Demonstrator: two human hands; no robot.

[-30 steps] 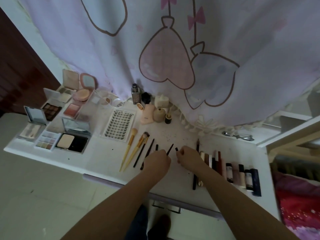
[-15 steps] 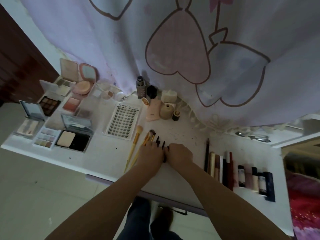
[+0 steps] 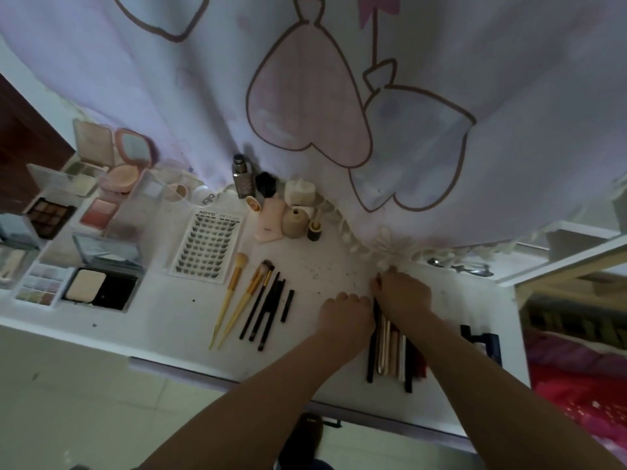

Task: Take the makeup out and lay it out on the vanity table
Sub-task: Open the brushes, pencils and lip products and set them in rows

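On the white vanity table (image 3: 176, 320), a row of slim makeup pens and lipsticks (image 3: 390, 347) lies side by side at the right. My left hand (image 3: 346, 310) is curled with nothing in it, and its side touches the black pen at the left of the row. My right hand (image 3: 402, 293) lies over the far ends of the pens with its fingers bent down, and the grip is hidden. Two yellow-handled brushes (image 3: 234, 296) and several black brushes (image 3: 268, 310) lie in a row to the left of my hands.
Open palettes and compacts (image 3: 101, 286) fill the left end, next to a lash card (image 3: 207, 245). Bottles and sponges (image 3: 285, 212) stand at the back by the hanging curtain (image 3: 305, 113). Dark tubes (image 3: 481, 337) lie behind my right forearm. An eyelash curler (image 3: 464, 266) rests at the far right.
Both hands have left the black brushes, which now lie in a tidy row, and moved right to the row of pens and lipsticks.
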